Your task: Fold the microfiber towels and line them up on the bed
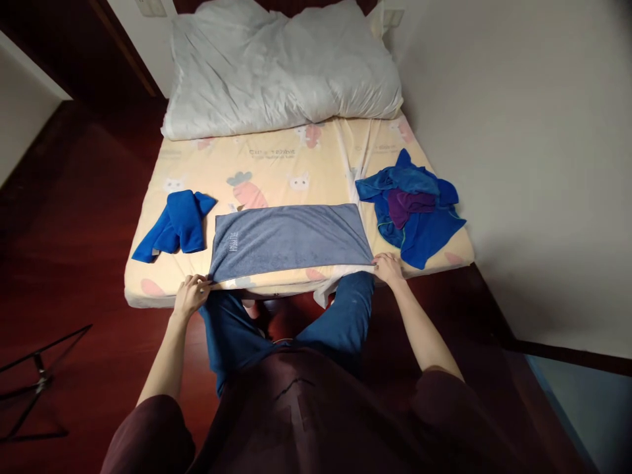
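Note:
A grey-blue towel (291, 238) with small pale lettering at its left end lies spread lengthwise near the front edge of the bed. My left hand (191, 293) pinches its near left corner. At the near right corner, my right hand (388, 268) grips the towel between thumb and fingers. The near edge runs fairly straight between both hands. Left of the towel rests a folded bright blue cloth (178, 224). To its right sits a loose heap of blue cloths (428, 234) with a purple cloth (409, 207) on top.
The bed (197, 164) has a pale yellow sheet printed with carrots and rabbits. A bulky white quilt (286, 66) is piled at its far end. A wall (518, 164) stands to the right. Black stand legs (42, 378) are on the dark red floor at left.

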`<action>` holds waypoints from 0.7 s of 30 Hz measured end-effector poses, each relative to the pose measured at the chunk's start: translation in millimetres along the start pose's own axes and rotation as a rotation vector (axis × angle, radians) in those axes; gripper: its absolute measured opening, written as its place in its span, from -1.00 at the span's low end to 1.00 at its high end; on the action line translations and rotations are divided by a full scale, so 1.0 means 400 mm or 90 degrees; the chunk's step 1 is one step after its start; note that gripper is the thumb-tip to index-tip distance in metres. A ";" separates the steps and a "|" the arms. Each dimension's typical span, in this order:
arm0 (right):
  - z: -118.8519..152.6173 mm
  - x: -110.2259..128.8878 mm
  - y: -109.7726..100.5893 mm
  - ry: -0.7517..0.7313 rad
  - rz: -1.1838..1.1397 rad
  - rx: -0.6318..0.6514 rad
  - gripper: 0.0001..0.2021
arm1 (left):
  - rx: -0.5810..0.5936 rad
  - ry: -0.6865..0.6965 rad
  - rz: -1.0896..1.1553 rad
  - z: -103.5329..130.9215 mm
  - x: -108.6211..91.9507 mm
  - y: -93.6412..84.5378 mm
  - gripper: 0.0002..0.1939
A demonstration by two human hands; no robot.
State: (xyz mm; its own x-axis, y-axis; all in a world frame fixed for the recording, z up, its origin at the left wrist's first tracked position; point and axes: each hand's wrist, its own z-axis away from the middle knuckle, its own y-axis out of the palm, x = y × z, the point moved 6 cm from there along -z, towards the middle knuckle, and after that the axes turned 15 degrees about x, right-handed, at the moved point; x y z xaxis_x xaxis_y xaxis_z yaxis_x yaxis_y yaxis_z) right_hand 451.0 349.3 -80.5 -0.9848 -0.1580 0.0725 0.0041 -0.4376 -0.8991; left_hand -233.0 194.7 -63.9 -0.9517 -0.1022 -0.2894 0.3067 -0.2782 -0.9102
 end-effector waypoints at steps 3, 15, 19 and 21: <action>-0.012 0.099 -0.062 -0.033 0.014 -0.065 -0.61 | -0.023 0.017 -0.067 -0.025 -0.066 -0.040 -0.64; -0.162 0.794 0.012 -0.352 -0.140 -0.051 -0.45 | -0.020 0.103 0.020 -0.281 -0.421 0.110 -0.36; -0.217 0.684 0.036 -0.292 -0.153 -0.070 -0.42 | -0.068 -0.011 0.024 -0.278 -0.289 0.113 -0.28; -0.239 0.580 0.033 -0.240 -0.161 -0.096 -0.41 | -0.080 -0.049 0.030 -0.272 -0.221 0.098 -0.24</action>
State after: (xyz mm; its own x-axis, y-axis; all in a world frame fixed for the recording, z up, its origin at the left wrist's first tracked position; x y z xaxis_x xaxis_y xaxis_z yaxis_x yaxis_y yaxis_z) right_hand 206.2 391.7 -116.7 -0.8195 -0.3858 0.4237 -0.2802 -0.3752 -0.8836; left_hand -138.1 296.9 -106.2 -0.9310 -0.1863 -0.3139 0.3428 -0.1508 -0.9272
